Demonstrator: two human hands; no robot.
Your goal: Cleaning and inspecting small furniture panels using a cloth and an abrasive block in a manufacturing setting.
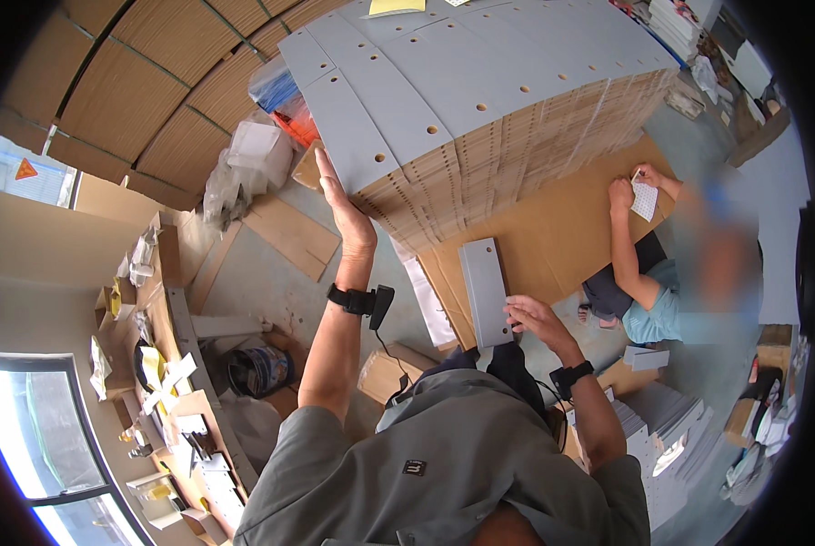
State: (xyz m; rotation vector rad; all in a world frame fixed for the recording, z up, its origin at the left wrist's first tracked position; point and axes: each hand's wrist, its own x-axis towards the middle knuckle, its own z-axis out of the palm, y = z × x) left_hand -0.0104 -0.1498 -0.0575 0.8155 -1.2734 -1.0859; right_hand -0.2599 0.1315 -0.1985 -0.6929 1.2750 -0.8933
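Note:
My left hand [342, 214] is raised, its fingers straight, along the left side of a large stack of grey panels [462, 64] with round holes. It holds nothing; the hand lies at the stack's near left corner. My right hand [537, 320] has its fingers loosely apart at the right edge of a narrow grey panel [485, 287]. This panel rests on a brown cardboard sheet [539, 241], its lower end close to my body. I cannot tell whether the fingertips press on the panel.
At the right, a co-worker [658, 296] holds a white sheet of small marks [644, 200]. A cluttered shelf [185, 382] runs along the left. Bundled cardboard [144, 82] stands far left, near plastic bags [244, 164]. More grey panels [667, 419] are stacked at lower right.

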